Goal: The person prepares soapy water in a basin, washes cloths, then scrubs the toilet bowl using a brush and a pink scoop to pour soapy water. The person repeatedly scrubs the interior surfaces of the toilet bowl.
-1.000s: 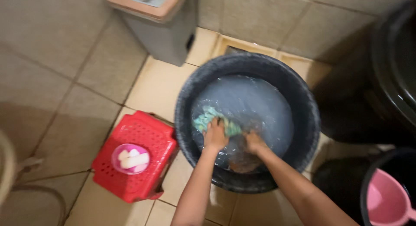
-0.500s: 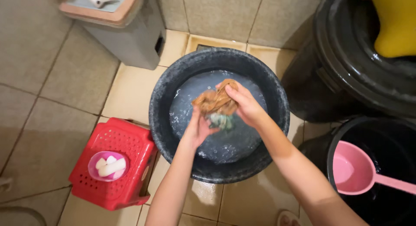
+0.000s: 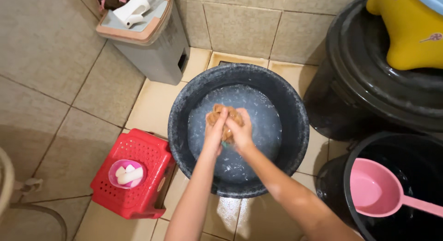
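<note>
Head view, hands (image 3: pixel 229 130) squeezing brown cloth (image 3: pixel 224 115), black basin (image 3: pixel 184 102)

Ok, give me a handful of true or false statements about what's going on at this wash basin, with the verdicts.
1. Both hands, left hand and right hand, press a brown cloth between them above the water. True.
2. The black basin holds soapy water. True.
3. The red plastic stool carries a yellow bowl. False: a small pink bowl with white pieces of soap sits on it.
4. The pink scoop lies on the floor tiles. False: it rests in the black bucket at the lower right.
5. A grey lidded bin stands beyond the basin, by the wall. True.
</note>
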